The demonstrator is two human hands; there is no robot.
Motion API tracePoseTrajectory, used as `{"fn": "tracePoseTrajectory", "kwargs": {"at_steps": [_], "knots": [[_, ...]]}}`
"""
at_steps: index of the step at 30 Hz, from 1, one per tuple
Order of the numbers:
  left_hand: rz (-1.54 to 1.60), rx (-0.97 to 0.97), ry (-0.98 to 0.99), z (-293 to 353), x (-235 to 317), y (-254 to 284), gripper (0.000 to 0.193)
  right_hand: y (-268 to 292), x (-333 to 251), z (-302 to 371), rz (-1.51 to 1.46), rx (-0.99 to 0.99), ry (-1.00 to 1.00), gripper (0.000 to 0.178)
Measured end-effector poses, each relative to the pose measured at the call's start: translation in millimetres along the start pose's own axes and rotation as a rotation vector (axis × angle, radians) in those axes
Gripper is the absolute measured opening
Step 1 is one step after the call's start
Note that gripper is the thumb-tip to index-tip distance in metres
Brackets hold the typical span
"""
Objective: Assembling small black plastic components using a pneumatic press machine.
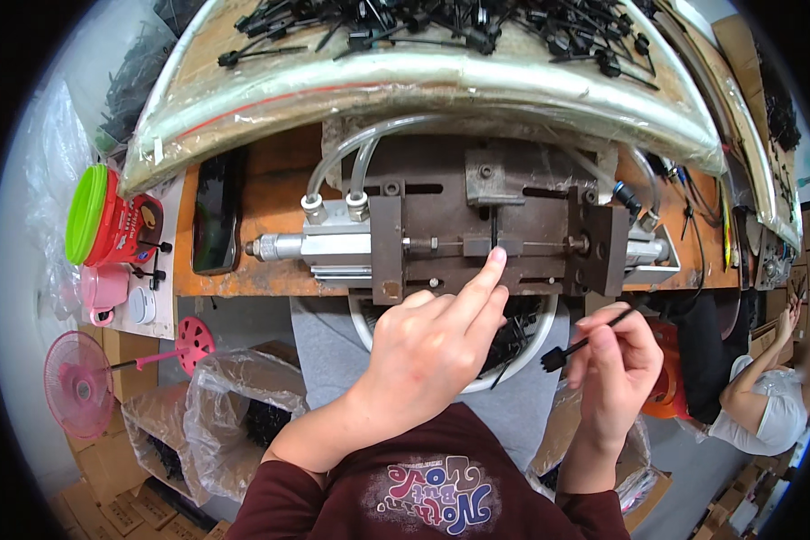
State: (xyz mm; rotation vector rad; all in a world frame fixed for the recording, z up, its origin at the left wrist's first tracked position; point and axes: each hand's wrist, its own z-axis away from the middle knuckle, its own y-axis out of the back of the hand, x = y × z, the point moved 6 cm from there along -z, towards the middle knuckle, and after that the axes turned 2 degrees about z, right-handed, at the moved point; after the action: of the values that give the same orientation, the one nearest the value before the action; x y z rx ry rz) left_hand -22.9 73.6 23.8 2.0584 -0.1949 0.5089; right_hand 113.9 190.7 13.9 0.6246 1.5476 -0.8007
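Wooden bench (274,202) beyond right hand (614,369), slanted black rod (580,344) in its pinch, head (553,360) lower left

Blk part (556,359), prob. dk brn fixture (445,216)

Across the chest of my maroon sweatshirt (441,441) runs a print (441,495) of chunky, rounded letters in pink, blue and pale tones, upside down from where I look. Pale lettering (136,220) stands on the red tub (121,232) with the green lid (85,216). The cardboard boxes (108,468) at my lower left carry markings too small to read.
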Motion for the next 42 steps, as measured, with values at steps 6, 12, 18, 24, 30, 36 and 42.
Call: {"fn": "tracePoseTrajectory", "kwargs": {"at_steps": [6,12,18,24,30,36,42], "knots": [[0.469,0.100,-0.169,-1,20,27,0.039,-29,0,-16,-0.295,-0.248,-0.219,0.003],[0.469,0.201,-0.104,3,11,46,0.038,-53,-22,-39,-0.048,-0.425,-0.183,0.011],[0.186,0.165,0.011,9,0,23,0.027,-35,-105,-141,0.883,0.075,0.797,0.023],[0.026,0.103,-0.035,7,2,-4,0.023,-66,-119,-220,1.485,-0.078,1.080,0.039],[0.029,0.105,0.006,3,-3,-5,0.023,-86,-95,-258,1.641,-0.290,0.860,0.049],[-0.006,0.084,0.004,4,-4,-8,0.023,-73,-100,-240,1.477,-0.442,0.907,0.052],[0.022,0.123,-0.004,4,-5,-7,0.023,-62,-115,-228,1.483,-0.545,0.657,0.041]]}}
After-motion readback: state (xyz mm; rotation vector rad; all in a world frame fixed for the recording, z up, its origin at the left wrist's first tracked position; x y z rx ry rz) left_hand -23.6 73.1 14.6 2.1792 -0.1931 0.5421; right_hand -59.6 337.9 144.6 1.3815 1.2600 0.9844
